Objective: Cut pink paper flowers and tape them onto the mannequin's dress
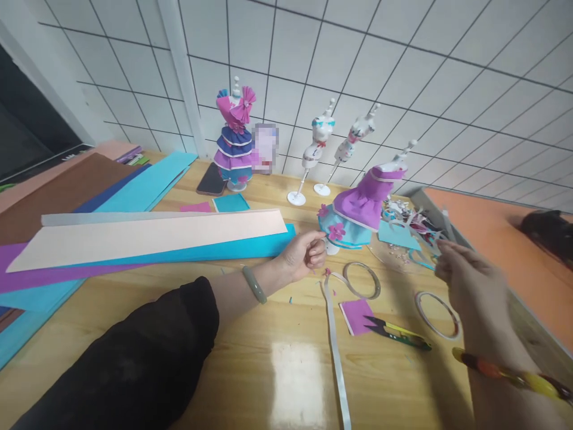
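My left hand [305, 254] is closed, thumb and index finger pressed together at the lower edge of a small dress form [369, 200] in a purple and light-blue paper dress with pink flowers. What those fingers pinch is hidden. On the right, my right hand [472, 283] is raised with thumb and finger pinched on a thin pale strip [446, 221]. Below the dress lie two tape rolls [362, 280], a long white strip [333, 346], a purple paper square [356, 316] and yellow-and-black thread snips [398, 334].
Folded crepe paper [147, 236] in several colours covers the left of the table. Behind stand a dress form in a tiered dress [235, 140], a phone [212, 179] and two bare forms [317, 143]. Paper scraps [412, 218] pile up at the right edge.
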A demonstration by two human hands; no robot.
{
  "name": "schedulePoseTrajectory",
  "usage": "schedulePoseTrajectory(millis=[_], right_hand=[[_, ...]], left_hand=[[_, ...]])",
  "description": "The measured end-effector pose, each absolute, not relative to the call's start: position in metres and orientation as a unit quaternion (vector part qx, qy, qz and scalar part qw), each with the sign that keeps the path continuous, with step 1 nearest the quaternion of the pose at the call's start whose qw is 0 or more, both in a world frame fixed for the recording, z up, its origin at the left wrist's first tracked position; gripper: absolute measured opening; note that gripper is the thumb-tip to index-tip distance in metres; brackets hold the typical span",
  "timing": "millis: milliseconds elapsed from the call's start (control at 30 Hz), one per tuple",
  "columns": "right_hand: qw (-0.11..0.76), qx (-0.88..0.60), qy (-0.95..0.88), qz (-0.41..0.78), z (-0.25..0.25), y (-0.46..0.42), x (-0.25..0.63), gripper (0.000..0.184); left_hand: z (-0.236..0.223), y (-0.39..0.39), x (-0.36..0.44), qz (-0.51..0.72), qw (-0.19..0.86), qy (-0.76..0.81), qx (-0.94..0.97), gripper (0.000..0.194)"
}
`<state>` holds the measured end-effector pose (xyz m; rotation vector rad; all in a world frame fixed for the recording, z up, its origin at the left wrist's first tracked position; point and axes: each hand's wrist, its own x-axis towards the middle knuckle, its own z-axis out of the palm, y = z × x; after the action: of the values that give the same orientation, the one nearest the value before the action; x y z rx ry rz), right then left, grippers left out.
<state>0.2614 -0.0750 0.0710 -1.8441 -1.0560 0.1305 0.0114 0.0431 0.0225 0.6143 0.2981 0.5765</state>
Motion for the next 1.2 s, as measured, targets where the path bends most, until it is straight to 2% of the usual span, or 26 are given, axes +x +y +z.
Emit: schedulePoseTrajectory(millis=[100, 300, 500, 700, 933, 1067, 1200], right_hand=[[0.387, -0.797, -0.461, 0.046, 0.048, -0.065, 0.282, 0.028], [0.238, -0.814, -0.529, -0.03, 0.02, -0.048, 0.307, 0.029], [0.146, -0.787, -0.595, -0.075, 0.014, -0.033, 0.305, 0.027], [0.091, -0.778, -0.614, -0.099, 0.014, -0.021, 0.296, 0.029], [0.113, -0.789, -0.597, -0.094, 0.005, -0.018, 0.299, 0.025], [0.18, -0.79, -0.581, -0.079, 0.003, -0.021, 0.302, 0.024], [0.277, -0.775, -0.565, -0.063, 0.009, -0.032, 0.293, 0.032]], left_hand=[[0.022, 0.043, 0.011, 0.272, 0.905, 0.128, 0.3, 0.038], [0.022, 0.046, 0.009, 0.272, 0.907, 0.129, 0.295, 0.038], [0.02, 0.046, 0.009, 0.269, 0.907, 0.129, 0.298, 0.038], [0.018, 0.046, 0.01, 0.265, 0.905, 0.133, 0.304, 0.037], [0.021, 0.044, 0.01, 0.274, 0.904, 0.133, 0.3, 0.036], [0.019, 0.045, 0.011, 0.267, 0.907, 0.109, 0.307, 0.038], [0.017, 0.047, 0.012, 0.265, 0.91, 0.101, 0.302, 0.038]])
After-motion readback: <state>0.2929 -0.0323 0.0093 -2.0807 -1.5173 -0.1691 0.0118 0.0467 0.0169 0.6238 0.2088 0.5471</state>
